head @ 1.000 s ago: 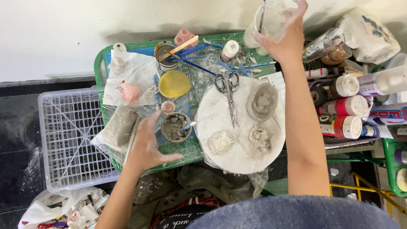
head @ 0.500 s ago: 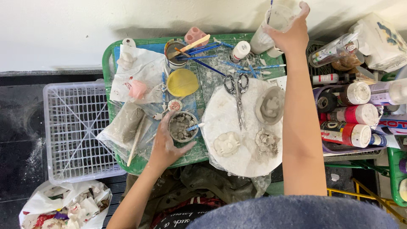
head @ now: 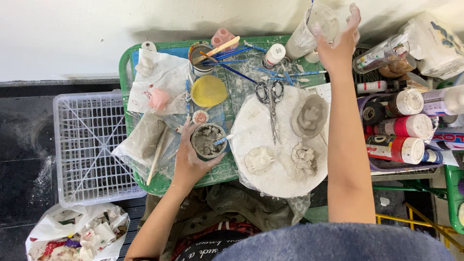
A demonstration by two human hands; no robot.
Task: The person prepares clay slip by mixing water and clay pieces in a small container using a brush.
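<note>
My left hand [head: 191, 162] curls around a small round bowl [head: 208, 141] of grey clay paste with a blue-handled stick in it, on the green tray [head: 126, 72]. My right hand [head: 338, 46] reaches to the back of the table with fingers spread, its thumb beside a clear plastic cup [head: 309, 26] that holds a thin stick. Between my arms lies a white round board [head: 275, 174] carrying scissors [head: 270, 99], a grey clay mould [head: 309, 116] and two pale clay pieces [head: 258, 159].
A yellow lid [head: 209, 91], a tin of brushes [head: 200, 53], a pink figure [head: 158, 99] on paper and a clay bag [head: 145, 140] sit left. Paint bottles [head: 398, 147] crowd the right. A white wire basket [head: 87, 145] stands far left, a rubbish bag [head: 77, 234] below.
My left hand slid forward from the tray's front and closed around the clay bowl. My right hand lowered the plastic cup at the back and spread its fingers.
</note>
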